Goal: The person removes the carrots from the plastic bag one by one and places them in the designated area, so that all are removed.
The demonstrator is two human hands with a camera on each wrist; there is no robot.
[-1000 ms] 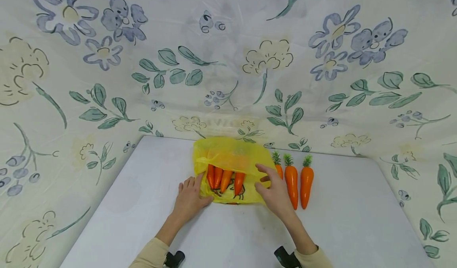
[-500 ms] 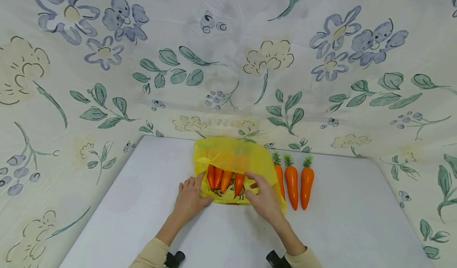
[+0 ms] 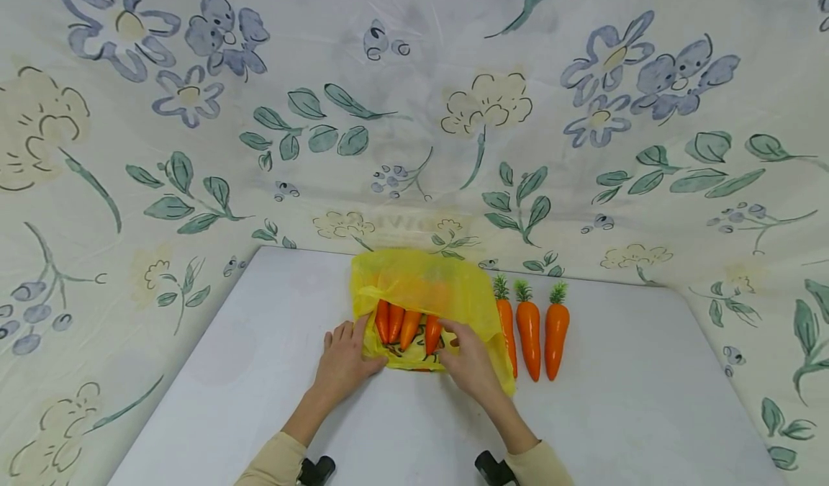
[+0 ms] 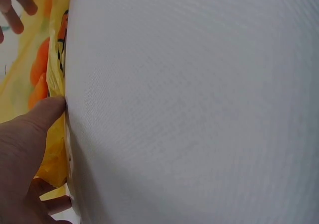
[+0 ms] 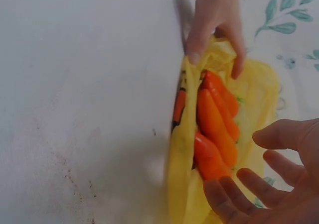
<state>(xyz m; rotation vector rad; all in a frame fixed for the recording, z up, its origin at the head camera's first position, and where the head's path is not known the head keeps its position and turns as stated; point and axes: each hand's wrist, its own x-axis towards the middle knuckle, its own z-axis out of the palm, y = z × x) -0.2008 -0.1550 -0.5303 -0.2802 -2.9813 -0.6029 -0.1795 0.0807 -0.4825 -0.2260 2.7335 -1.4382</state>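
Observation:
A yellow plastic bag (image 3: 466,277) lies on its side on the table, mouth towards me. Inside it are several orange carrots (image 3: 409,329), tips facing the opening. My left hand (image 3: 345,363) holds the bag's left edge at the mouth, the bag's corner between thumb and fingers in the left wrist view. Over the right part of the mouth is my right hand (image 3: 471,365). Its fingers are spread and slightly bent beside the rightmost bagged carrot (image 5: 209,157), with nothing gripped. Whether they touch it I cannot tell.
Right of the bag lie a carrot partly covered by the bag's edge (image 3: 507,327), a middle carrot (image 3: 528,331) and an outer carrot (image 3: 556,331), green tops away from me. The white table (image 3: 648,385) meets a flowered cloth (image 3: 414,111) behind.
My right hand has moved left from the bag's right edge to the rightmost bagged carrot. The bag's right flap now spreads towards me. My left hand has stayed put.

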